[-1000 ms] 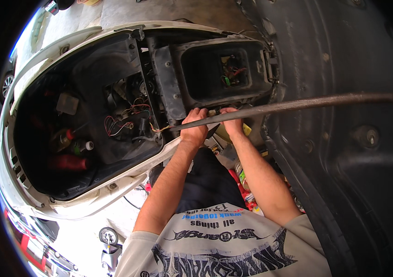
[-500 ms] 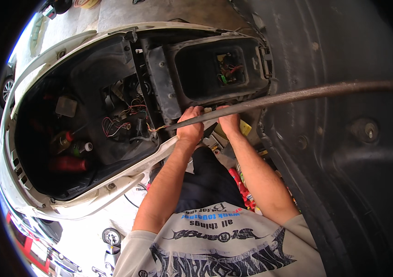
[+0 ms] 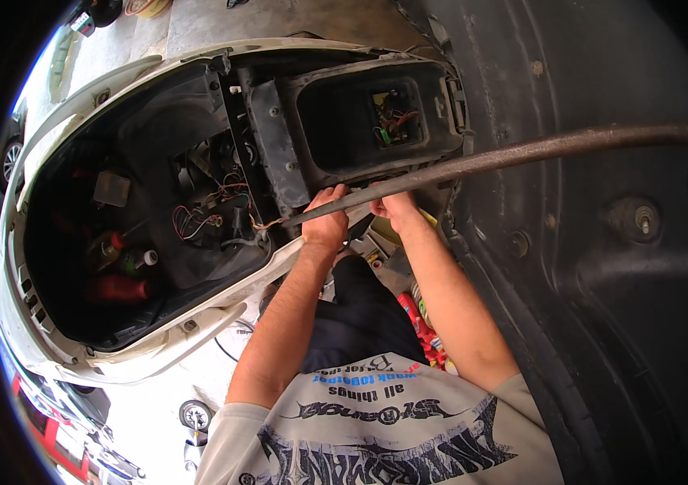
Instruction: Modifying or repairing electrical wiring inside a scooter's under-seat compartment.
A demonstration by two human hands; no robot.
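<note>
My left hand [image 3: 327, 218] is at the near side of a white vehicle body, its fingers bent over the side panel [image 3: 283, 263] just below a black compartment. The metal rod [image 3: 473, 164] crosses in front of its fingers. My right hand [image 3: 395, 208] is a short way to the right, below the rod, its fingers curled in against the same side. The fingertips of both hands are hidden, and what they grip cannot be made out. Above them lies the black storage box [image 3: 311, 121], with a square opening showing wires [image 3: 396, 121].
At left, a deep black tub [image 3: 61, 267] holds a red bottle [image 3: 117, 288], a clear box [image 3: 111, 188] and loose wires [image 3: 194, 222]. A big black panel [image 3: 594, 267] with bolts rises on the right. Red patterned items [image 3: 422, 327] lie below my right forearm.
The view has shifted slightly, so the body appears a little further left. My right hand has moved a little left and up along the side, nearer my left hand, its fingers more curled.
</note>
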